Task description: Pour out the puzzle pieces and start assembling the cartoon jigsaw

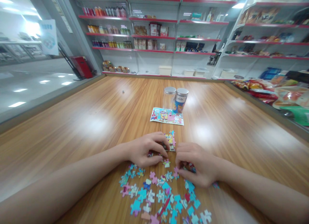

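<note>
My left hand [149,150] rests over a small joined section of jigsaw puzzle [170,139], its fingers curved and apart, the fingertips touching the section's left and near edges. Part of that section is hidden beneath the fingers. Just right of it, my right hand [196,163] is curled, with a pink puzzle piece [176,172] at the tips of its thumb and finger. A green and pink piece [166,163] lies between the two hands. Closer to me are many loose puzzle pieces [160,195], mostly light blue, pink and white; some are under my right hand.
Beyond my hands lies a cartoon picture sheet [167,116]. Behind it stand a clear jar [169,98] and a labelled jar [181,101], both with silver lids. A tiny object [123,92] sits far left on the wooden table [116,118]. Packaged goods [256,89] lie at the right.
</note>
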Tool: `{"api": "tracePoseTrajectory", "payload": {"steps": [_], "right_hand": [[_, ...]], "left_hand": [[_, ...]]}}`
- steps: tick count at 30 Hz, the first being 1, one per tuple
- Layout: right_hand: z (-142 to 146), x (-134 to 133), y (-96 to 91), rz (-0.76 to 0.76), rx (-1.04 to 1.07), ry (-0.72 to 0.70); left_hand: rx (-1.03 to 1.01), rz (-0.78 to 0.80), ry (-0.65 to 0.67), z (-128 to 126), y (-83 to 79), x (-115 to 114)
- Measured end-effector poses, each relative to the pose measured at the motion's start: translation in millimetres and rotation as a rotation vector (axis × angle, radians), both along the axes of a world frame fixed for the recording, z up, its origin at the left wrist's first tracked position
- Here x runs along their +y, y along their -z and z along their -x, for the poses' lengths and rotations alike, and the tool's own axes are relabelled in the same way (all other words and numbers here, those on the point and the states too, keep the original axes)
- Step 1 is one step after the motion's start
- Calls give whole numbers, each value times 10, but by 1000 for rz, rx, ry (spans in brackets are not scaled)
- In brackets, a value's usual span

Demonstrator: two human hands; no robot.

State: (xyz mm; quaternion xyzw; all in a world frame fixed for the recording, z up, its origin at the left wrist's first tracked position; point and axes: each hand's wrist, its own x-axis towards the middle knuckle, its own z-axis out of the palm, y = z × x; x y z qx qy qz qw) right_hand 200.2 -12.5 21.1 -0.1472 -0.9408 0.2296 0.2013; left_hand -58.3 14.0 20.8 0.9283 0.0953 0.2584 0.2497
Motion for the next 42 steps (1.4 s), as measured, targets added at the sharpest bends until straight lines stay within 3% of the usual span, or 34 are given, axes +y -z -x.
{"api": "tracePoseTrajectory", "payload": {"steps": [13, 28, 36, 42], "right_hand": [[-3, -3, -2, 1, -10, 26], [16, 4, 47, -100, -34, 91], [-11, 3, 57, -40, -34, 253], [-14, 7, 76, -43, -77, 254]], "left_hand": [[-11, -18, -3, -10, -27, -8], [-23, -15, -24, -21, 0, 4], [-25, 3, -28, -24, -7, -9], [-27, 3, -24, -18, 3, 0]]}}
